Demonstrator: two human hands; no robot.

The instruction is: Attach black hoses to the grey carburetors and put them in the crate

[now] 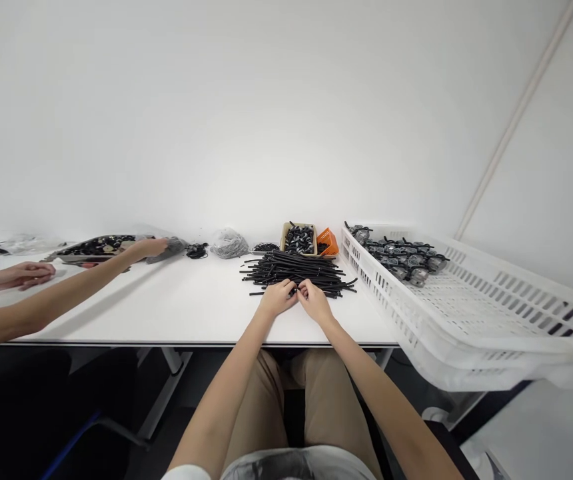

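My left hand (278, 297) and my right hand (315, 301) meet at the near edge of a pile of black rubbery tubes (291, 267). Fingertips of both are closed in a pinch around a small black piece (294, 291) between them. Most of that piece is covered by the fingers, so its exact kind does not show. The tubes lie roughly sideways across the white table, just beyond my fingers, some with ends sticking out at either side.
Behind the pile stand a yellowish basket (284, 239) of small black-and-grey parts and a tilted orange basket (327, 241). A large white crate (466, 327) on the right holds clear-and-black assemblies (406, 257). At left, a co-worker's arm (91, 283) reaches over a bag (166, 248).
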